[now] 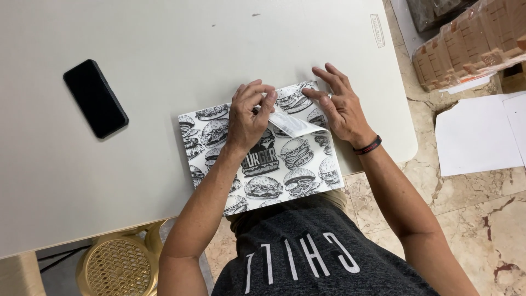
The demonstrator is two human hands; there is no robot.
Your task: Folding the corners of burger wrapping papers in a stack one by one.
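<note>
on the near edge of the pale grey table (164, 49), right in front of the person: a flat paper sheet (262, 164) printed all over with black-and-white burger drawings, lying at a slight tilt, its near edge overhanging the table rim a little above the person's lap.

left hand (249, 118): on top of the sheet, fingers curled, thumb and fingertips pinched on the folded white flap (293, 123) near the sheet's far edge. closed grip on the flap, flap lifted off the print and showing its plain white underside.

right hand (339, 104): open, fingers spread and flat, pressing down on the sheet's far right corner just beside the flap. not gripping anything. ring on one finger, dark wristband (368, 146) with a bit of red on the wrist.

rest of the table: black phone (95, 98), screen dark, lying flat well to the left of the sheet, apart from both hands. a small label (377, 23) near the table's far right corner.

off the table: marbled tile floor (471, 219) on the right, white sheets (476, 134) lying on it, a wrapped stack of brown cardboard trays (471, 41) at top right. yellow woven stool (118, 266) under the table at bottom left.
</note>
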